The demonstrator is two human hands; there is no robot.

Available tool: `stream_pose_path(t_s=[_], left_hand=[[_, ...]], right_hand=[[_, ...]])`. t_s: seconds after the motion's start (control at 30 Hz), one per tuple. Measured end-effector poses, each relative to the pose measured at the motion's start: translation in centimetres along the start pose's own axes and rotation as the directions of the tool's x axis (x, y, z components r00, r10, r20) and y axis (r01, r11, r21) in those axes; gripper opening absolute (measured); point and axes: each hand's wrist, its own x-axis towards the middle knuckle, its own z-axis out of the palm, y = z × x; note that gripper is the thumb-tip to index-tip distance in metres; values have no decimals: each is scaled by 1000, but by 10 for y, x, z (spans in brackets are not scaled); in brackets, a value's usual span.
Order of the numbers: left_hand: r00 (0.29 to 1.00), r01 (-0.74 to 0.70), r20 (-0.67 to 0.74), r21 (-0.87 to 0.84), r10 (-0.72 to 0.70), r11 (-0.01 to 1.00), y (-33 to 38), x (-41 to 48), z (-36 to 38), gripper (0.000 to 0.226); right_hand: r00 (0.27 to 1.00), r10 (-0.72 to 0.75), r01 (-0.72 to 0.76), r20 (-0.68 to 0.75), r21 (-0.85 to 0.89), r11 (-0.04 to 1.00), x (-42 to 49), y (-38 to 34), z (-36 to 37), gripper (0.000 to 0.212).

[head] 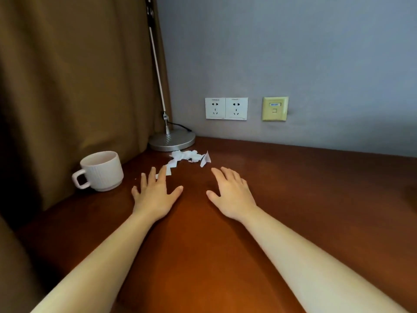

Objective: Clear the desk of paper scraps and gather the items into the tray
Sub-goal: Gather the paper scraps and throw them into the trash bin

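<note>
Several white paper scraps (187,157) lie in a loose pile on the brown desk (293,199), just in front of the lamp base. My left hand (155,195) rests flat with fingers spread, its fingertips touching the nearest scrap. My right hand (230,195) lies flat and spread a little to the right, short of the pile and holding nothing. A white ribbed mug (101,171) stands to the left of my left hand. No tray is in view.
A silver desk lamp base (171,140) with a slanted pole stands in the back corner. A brown curtain (67,86) hangs along the left edge of the desk. Wall sockets (226,108) and a yellow data port (274,108) sit on the grey wall.
</note>
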Motion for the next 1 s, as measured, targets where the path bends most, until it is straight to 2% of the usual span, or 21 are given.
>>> stream_pose_path(t_s=[0.37, 0.57, 0.77, 1.0], left_hand=[[999, -15, -34, 47, 17, 999, 2, 99, 21, 81], [996, -75, -40, 32, 77, 997, 3, 129, 26, 75], [989, -149, 3, -4, 149, 989, 2, 152, 30, 66], [976, -212, 45, 1, 212, 977, 1, 170, 33, 46]], right_hand=[[997, -18, 20, -74, 32, 999, 94, 4, 24, 76], [995, -46, 51, -84, 57, 997, 134, 9, 36, 77], [993, -109, 111, -32, 48, 993, 161, 9, 43, 69], [988, -151, 150, 32, 34, 988, 182, 7, 49, 57]])
